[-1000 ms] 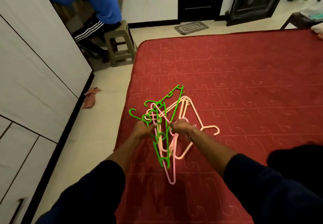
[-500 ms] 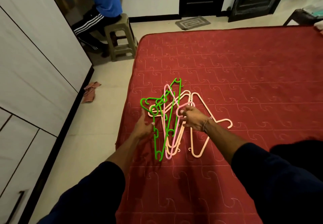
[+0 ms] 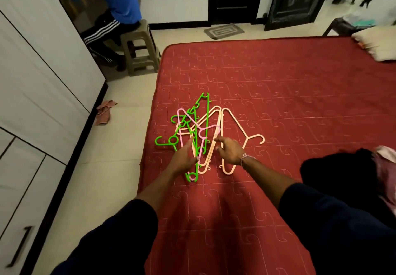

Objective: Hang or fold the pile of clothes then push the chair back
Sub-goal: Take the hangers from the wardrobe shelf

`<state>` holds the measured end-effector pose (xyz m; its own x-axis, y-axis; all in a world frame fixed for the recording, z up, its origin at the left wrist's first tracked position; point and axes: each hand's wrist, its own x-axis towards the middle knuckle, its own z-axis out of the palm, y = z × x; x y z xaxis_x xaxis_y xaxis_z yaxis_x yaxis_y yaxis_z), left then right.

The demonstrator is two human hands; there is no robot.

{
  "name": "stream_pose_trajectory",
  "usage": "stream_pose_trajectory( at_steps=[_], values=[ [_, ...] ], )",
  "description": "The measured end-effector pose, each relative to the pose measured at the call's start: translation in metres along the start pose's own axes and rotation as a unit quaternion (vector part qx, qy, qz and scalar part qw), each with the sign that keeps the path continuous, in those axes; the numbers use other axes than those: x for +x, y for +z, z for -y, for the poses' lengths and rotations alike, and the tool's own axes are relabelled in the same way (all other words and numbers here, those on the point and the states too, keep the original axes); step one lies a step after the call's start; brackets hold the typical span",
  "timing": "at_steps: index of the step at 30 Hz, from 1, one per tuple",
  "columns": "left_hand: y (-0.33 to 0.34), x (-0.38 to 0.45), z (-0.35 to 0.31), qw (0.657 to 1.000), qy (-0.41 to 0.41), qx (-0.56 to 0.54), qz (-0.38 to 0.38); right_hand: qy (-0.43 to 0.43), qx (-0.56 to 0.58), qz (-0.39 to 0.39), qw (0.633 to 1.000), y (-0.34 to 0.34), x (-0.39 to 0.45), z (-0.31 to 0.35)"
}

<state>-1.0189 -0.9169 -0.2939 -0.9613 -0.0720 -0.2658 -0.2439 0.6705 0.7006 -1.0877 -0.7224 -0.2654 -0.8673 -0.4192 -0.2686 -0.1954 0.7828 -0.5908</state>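
Bed (image 3: 278,94), red patterned cover, is filling most of the view and carrying everything listed here. Wardrobe (image 3: 32,81), white doors, is standing along the left, across a strip of floor. Pile of clothes (image 3: 334,167), dark with a pink piece at its right edge, is lying at the bed's near right side, well apart from both hands; it is likely soft and limp, so each piece is best taken at the shoulders or collar. Stool (image 3: 140,49), with a seated person on it, is standing beyond the bed's far left corner. Pillow (image 3: 377,43) is resting at the far right edge. Hangers (image 3: 199,137), a tangled heap of green, pink and peach plastic, are lying flat on the bed near its left edge; they are judged light, stiff and prone to snagging on one another's hooks, so one is best lifted by its hook or neck, clear of the rest. Left hand (image 3: 184,159) is hovering over the heap's near end, fingers straight and apart, holding nothing. Right hand (image 3: 230,151) is reaching just beside it, fingers spread over the peach hangers, its grip likewise empty. Cloth (image 3: 104,111), small and pinkish, is lying crumpled on the floor by the wardrobe.
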Motion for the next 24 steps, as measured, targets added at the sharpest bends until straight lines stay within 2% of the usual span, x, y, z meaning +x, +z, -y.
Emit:
stream_pose_trajectory(
  at_steps=[4,9,15,24],
  values=[
    [0.006,-0.042,-0.025,0.997,0.029,0.06,0.026,-0.028,-0.048,0.013,0.998,-0.006,-0.048,0.002],
    [0.012,-0.102,-0.056,0.997,0.057,0.046,0.024,-0.047,-0.084,0.018,0.995,-0.016,-0.118,0.005],
    [0.017,-0.157,-0.098,0.995,0.07,0.064,0.031,-0.002,-0.097,0.021,0.995,-0.028,-0.203,-0.005],
    [0.051,-0.193,-0.169,0.988,0.089,0.113,0.063,0.065,-0.097,-0.028,0.993,-0.084,-0.289,-0.043]
  ],
)
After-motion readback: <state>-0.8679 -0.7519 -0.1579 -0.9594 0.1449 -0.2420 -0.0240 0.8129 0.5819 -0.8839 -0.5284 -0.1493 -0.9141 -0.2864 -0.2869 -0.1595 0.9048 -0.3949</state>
